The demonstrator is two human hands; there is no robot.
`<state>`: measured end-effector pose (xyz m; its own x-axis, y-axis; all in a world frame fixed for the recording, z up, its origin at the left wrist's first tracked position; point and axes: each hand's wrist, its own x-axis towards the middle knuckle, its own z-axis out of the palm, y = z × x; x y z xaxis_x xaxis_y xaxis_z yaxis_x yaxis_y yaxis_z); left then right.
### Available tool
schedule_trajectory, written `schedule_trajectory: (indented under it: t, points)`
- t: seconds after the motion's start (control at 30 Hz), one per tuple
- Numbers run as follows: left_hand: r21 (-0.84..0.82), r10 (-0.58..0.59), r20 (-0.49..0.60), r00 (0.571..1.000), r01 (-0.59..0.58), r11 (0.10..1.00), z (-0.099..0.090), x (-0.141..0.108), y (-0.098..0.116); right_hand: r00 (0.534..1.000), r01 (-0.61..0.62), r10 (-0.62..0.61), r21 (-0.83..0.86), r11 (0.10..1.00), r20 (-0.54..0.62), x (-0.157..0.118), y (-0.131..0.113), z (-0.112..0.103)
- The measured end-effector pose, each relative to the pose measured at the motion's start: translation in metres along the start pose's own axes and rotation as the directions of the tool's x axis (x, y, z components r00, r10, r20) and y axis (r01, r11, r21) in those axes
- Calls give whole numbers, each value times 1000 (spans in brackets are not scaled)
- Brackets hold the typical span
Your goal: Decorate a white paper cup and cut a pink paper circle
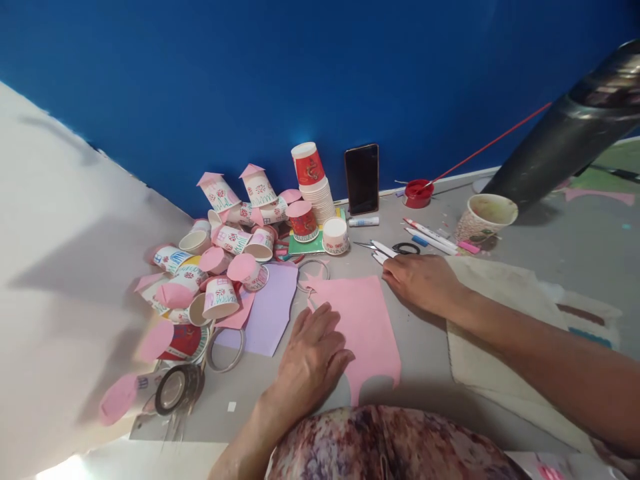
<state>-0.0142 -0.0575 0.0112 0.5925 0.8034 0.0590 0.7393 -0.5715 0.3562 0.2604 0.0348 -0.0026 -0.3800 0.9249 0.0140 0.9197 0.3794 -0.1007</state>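
Note:
My left hand (pixel 315 347) lies palm down on the left part of a pink paper sheet (pixel 370 313), fingers stretched out. Curved pieces are cut from the sheet's near edge. To its right, my right hand (pixel 425 283) reaches to the table with bent fingers closed at the end of a white pen (pixel 379 258); its grip is partly hidden. Just beyond those fingers are another white pen (pixel 384 249), a pointed metal tip (pixel 363 245) and a black ring (pixel 406 249). A clear tape ring (pixel 313 275) touches the sheet's far left corner, and purple paper (pixel 273 310) lies left of it.
Decorated paper cups (pixel 220 297) with pink tops crowd the left side. A cup stack (pixel 317 200) and phone (pixel 363 180) stand by the blue wall. Right are a red paint pot (pixel 419 193), markers (pixel 433 237), a patterned cup (pixel 485 217), a dark bottle (pixel 555 140) and cloth (pixel 500 293).

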Motion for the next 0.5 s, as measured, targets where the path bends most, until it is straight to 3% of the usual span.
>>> schedule_trajectory:
  t: [0.07,0.13,0.27,0.4,0.5]
  points:
    - [22,42,-25,999,-42,999,4,6,7,999,24,-23,26,999,-34,-1,-2,3]
    - [51,104,40,994,-105,993,8,10,14,984,141,-130,91,986,-121,-3,-5,8]
    - [9,197,138,971,-200,980,10,1,17,886,440,-389,193,877,-251,-5,-10,17]
    - [-143,259,51,964,-250,958,13,-10,10,900,435,-407,248,866,-158,-4,-11,19]
    - [-177,281,-3,960,-277,944,19,-5,6,913,408,-389,244,880,-124,-6,-12,17]
